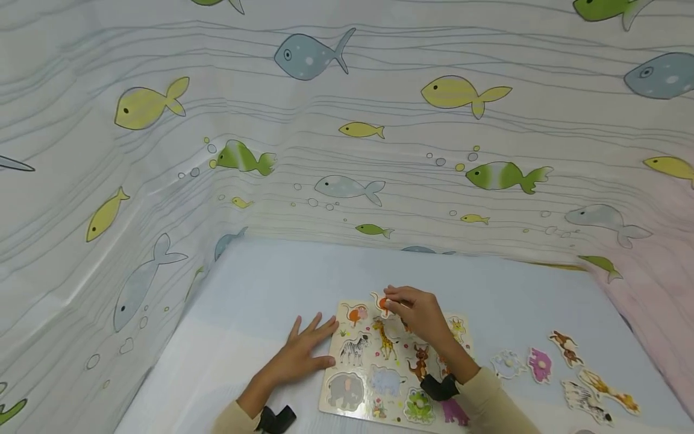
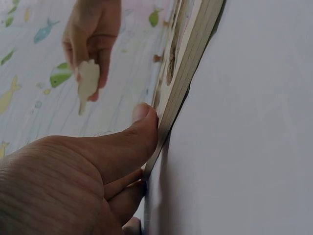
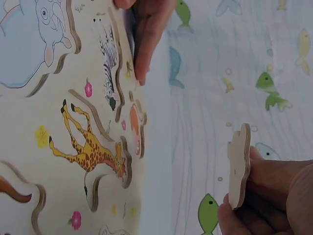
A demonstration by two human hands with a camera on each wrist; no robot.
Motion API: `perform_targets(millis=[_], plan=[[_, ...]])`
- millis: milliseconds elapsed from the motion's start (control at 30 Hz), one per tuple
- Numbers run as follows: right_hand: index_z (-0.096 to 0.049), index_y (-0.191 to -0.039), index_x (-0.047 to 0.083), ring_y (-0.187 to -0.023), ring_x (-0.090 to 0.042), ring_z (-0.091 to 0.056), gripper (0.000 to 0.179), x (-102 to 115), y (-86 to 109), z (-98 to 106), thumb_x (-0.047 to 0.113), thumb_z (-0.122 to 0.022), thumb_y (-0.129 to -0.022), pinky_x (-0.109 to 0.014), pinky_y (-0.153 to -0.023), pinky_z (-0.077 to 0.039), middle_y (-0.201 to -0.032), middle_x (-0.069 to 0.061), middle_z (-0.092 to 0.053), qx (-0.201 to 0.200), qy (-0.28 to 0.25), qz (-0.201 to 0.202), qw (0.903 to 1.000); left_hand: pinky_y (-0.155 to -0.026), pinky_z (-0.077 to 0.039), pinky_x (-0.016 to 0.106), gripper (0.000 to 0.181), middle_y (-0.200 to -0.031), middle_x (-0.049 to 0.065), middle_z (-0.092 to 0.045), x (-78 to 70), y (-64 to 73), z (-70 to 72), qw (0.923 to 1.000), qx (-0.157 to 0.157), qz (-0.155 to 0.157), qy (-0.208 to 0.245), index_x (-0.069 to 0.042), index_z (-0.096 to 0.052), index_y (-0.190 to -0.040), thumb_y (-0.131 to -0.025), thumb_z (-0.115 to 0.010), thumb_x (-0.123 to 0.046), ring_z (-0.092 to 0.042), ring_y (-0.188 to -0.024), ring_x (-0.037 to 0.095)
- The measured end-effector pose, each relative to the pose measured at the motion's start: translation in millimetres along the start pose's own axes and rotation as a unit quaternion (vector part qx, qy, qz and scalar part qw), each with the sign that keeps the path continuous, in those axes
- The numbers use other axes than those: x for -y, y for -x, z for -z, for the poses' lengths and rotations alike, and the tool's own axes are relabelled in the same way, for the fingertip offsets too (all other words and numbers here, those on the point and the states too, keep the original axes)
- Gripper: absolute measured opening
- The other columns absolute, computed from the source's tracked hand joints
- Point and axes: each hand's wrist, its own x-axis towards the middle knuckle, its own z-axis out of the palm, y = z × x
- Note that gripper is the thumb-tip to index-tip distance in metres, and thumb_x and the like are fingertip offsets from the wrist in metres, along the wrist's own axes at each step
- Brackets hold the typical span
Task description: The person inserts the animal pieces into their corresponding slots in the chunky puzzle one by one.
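Observation:
My right hand (image 1: 420,313) pinches an orange animal puzzle piece (image 1: 382,304) with a curled tail over the far edge of the wooden puzzle board (image 1: 362,368). In the right wrist view, the bare wooden back of the piece (image 3: 239,166) shows between thumb and fingers, apart from the board. At the board's left edge lies my left hand (image 1: 303,355), palm down with fingers spread. Its thumb (image 2: 144,127) touches the board's side in the left wrist view. Pictures of a zebra (image 3: 110,58), giraffe (image 3: 90,147) and other animals sit in shaped recesses.
Several loose pieces lie right of the board: a light round-edged one (image 1: 508,364), a pink one (image 1: 540,364), a brown monkey (image 1: 565,348), a giraffe (image 1: 609,392) and a zebra (image 1: 585,402). Fish-print cloth (image 1: 401,163) surrounds the white table (image 1: 282,271).

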Motion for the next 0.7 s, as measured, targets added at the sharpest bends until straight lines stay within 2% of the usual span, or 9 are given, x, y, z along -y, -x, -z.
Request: perform_targets(millis=[133,433,567,700], plan=[[-0.077,-0.105,0.002,-0.118,-0.029,-0.067,0.019,1,-8.3,-13,0.013,-0.072,-0.09,-0.031,-0.092,-0.059,-0.118,-0.011,-0.073,0.009,0.026,-0.006,0.9996,-0.122,0.012,0.063,0.077,-0.161,0.004,-0.033,0.1,-1.8,-0.7,1.0,0.009,0.001,-0.002,-0.012,-0.041,-0.153,-0.089,-0.071,-0.041,-0.017,-0.154,0.036],[-0.079,-0.095,0.004,-0.11,-0.027,-0.07,0.012,6,-30.8,-40,0.012,-0.075,-0.087,-0.035,-0.085,-0.062,-0.113,-0.011,-0.075,0.006,0.067,0.001,0.9977,-0.121,0.009,0.065,0.075,-0.161,0.005,-0.035,3.1,-9.7,1.0,0.9997,0.001,-0.017,-0.015,-0.012,-0.041,-0.153,-0.09,-0.069,-0.041,-0.019,-0.154,0.037],[-0.079,-0.093,0.006,-0.112,-0.026,-0.07,0.01,4,-30.6,-52,0.014,-0.073,-0.09,-0.033,-0.084,-0.062,-0.114,-0.01,-0.074,0.028,0.072,-0.009,0.9969,-0.121,0.009,0.065,0.075,-0.161,0.005,-0.035,3.9,-6.7,2.4,0.9997,0.009,-0.011,-0.02,-0.012,-0.041,-0.153,-0.091,-0.069,-0.042,-0.019,-0.154,0.038],[-0.079,-0.093,0.008,-0.111,-0.026,-0.07,0.01,1,-25.6,-60,0.015,-0.072,-0.092,-0.033,-0.082,-0.062,-0.116,-0.009,-0.074,0.032,0.074,-0.014,0.9966,-0.121,0.01,0.066,0.075,-0.162,0.005,-0.034,3.5,-3.9,3.2,0.9996,0.013,-0.013,-0.019,-0.011,-0.04,-0.153,-0.091,-0.069,-0.041,-0.018,-0.154,0.038]])
